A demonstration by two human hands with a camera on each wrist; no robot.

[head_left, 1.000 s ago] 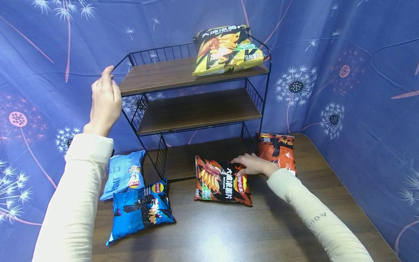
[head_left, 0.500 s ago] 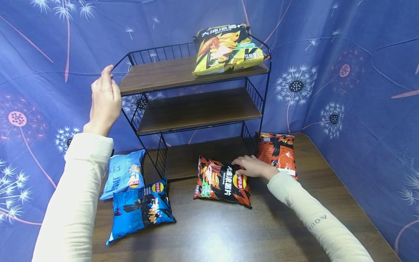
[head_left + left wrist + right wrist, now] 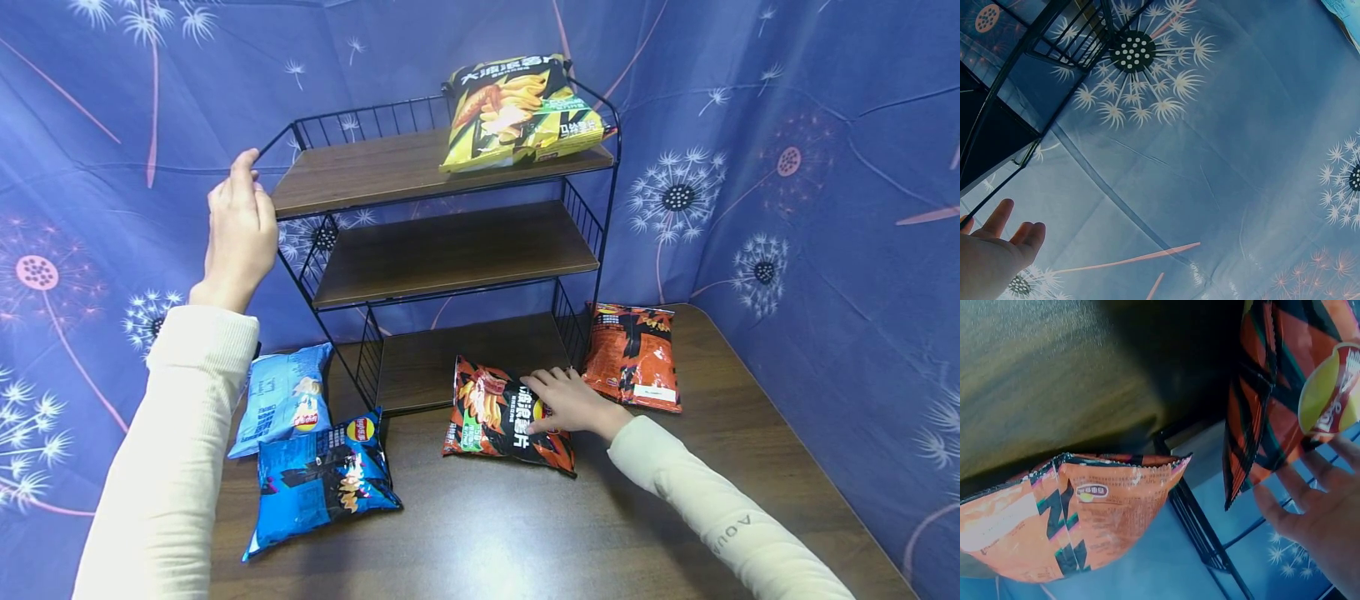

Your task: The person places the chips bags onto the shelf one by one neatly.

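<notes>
My left hand rests at the upper left side of a three-tier wire rack with brown wooden shelves. In the left wrist view its fingers are extended beside the black frame. My right hand lies spread across the right end of a black-and-red chip bag, which lies in front of the bottom shelf and partly over its edge. The right wrist view has the fingers of this hand against the side of that bag, covering part of it.
A yellow-and-black chip bag sits on the top shelf at the right. An orange-red bag lies right of the rack. To its left lie a light blue bag and a darker blue bag, overlapping. Blue curtain surrounds the table.
The black-and-red bag has turned slightly and its left end has shifted right. My right hand has slid forward over the bag, spreading its fingers. My left hand stays at the rack.
</notes>
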